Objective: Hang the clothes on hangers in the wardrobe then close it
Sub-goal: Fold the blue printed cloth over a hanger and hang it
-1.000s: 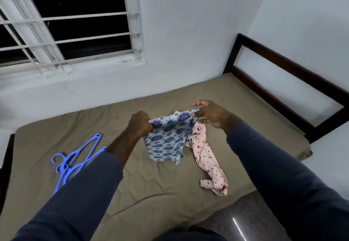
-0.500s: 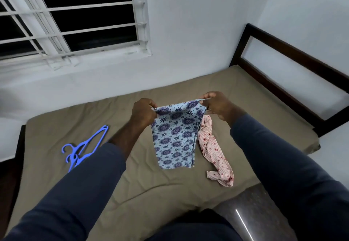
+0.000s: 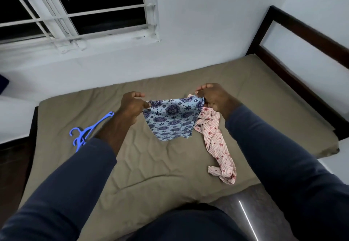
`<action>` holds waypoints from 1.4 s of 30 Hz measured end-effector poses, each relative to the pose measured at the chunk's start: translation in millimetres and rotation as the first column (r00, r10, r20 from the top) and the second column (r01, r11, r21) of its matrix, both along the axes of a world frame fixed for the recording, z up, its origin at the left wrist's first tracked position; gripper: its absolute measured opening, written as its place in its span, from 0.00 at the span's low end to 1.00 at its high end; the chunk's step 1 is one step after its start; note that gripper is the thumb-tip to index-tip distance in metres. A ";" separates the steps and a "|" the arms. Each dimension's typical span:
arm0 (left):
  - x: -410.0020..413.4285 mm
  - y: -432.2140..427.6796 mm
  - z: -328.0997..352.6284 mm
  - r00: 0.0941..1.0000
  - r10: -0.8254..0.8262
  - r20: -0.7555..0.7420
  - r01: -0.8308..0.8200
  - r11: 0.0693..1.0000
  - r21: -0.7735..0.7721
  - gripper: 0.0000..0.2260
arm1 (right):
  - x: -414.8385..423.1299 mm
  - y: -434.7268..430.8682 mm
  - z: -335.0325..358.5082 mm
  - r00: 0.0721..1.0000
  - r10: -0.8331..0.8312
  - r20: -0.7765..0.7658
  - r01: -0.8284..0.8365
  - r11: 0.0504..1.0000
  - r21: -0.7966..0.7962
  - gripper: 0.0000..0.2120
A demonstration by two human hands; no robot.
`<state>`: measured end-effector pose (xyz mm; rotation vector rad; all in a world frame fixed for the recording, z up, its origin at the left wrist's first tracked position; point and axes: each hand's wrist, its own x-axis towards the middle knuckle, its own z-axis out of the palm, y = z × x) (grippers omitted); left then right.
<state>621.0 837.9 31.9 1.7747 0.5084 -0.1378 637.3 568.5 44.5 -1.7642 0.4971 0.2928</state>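
A light blue garment with dark flower medallions (image 3: 171, 119) hangs stretched between my two hands above the bed. My left hand (image 3: 131, 106) pinches its left top corner, and my right hand (image 3: 213, 97) pinches its right top corner. Under and to the right of it a pink striped garment (image 3: 217, 142) lies crumpled on the olive mattress (image 3: 170, 165). Blue plastic hangers (image 3: 86, 133) lie on the mattress at the left, partly hidden behind my left sleeve. No wardrobe is in view.
A dark wooden bed frame (image 3: 294, 55) runs along the right side. A barred window (image 3: 75, 10) sits in the white wall behind the bed. Dark glossy floor (image 3: 255, 212) shows at the near right corner of the mattress.
My hands have spread further apart, pulling the blue garment's top edge taut and wider. The camera view has shifted a little, and the pink garment and hangers have stayed in place.
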 end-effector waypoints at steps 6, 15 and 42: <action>-7.6 -25.4 -8.6 0.997 -0.075 -0.005 0.075 0.991 0.112 0.20 | 13.6 -14.6 7.6 0.996 0.077 0.042 -0.073 0.995 -0.074 0.20; -36.7 -101.3 -1.3 0.888 -0.456 0.062 0.336 0.734 0.590 0.08 | 46.0 -73.5 13.9 0.973 -0.048 0.226 0.053 0.998 -0.016 0.12; -173.4 190.5 -353.2 0.873 -0.074 -0.482 0.338 0.804 0.489 0.13 | -90.8 120.3 -355.6 0.824 0.134 -0.551 -0.410 0.811 -0.416 0.27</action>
